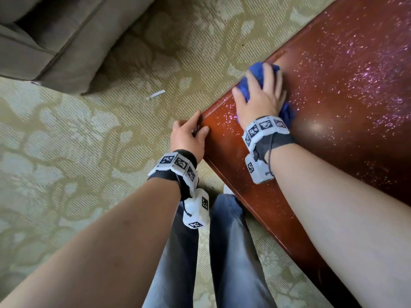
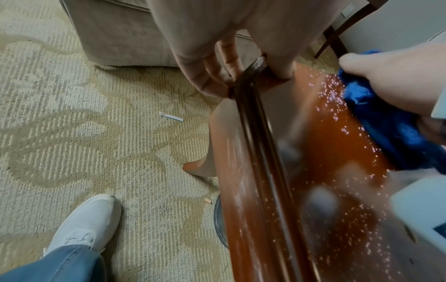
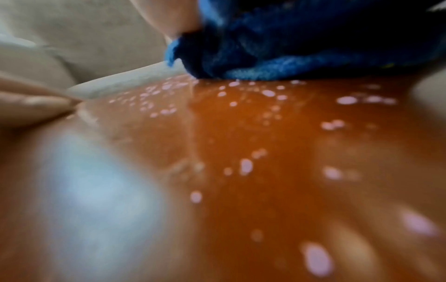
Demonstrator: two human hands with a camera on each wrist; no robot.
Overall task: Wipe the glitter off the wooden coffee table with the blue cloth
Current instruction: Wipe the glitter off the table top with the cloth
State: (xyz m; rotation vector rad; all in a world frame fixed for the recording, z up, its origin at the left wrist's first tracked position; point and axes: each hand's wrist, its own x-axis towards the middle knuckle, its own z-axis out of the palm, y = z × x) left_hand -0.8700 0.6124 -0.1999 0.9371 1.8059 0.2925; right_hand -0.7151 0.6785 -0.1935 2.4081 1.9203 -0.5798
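Observation:
The glossy red-brown coffee table [image 1: 329, 138] fills the right of the head view, strewn with pink glitter [image 1: 367, 74], densest toward the far right. My right hand [image 1: 255, 85] lies over the bunched blue cloth [image 1: 255, 68] and grips it against the tabletop beside the left edge. My left hand [image 1: 200, 123] holds the table's corner, thumb on top and fingers over the edge [image 2: 260, 152]. The left wrist view shows the cloth [image 2: 376, 118] with glitter [image 2: 333, 91] in front of it. Blurred, the right wrist view has the cloth [image 3: 289, 47] on the speckled wood [image 3: 241, 133].
A beige sofa [image 1: 55, 36] stands at the upper left on patterned carpet [image 1: 66, 141]. A white paper strip [image 1: 158, 93] lies on the carpet near the table. My jeans-clad legs [image 1: 233, 252] and a white shoe [image 2: 89, 223] are beside the table's near edge. Dark chair legs [image 2: 337, 34] stand beyond.

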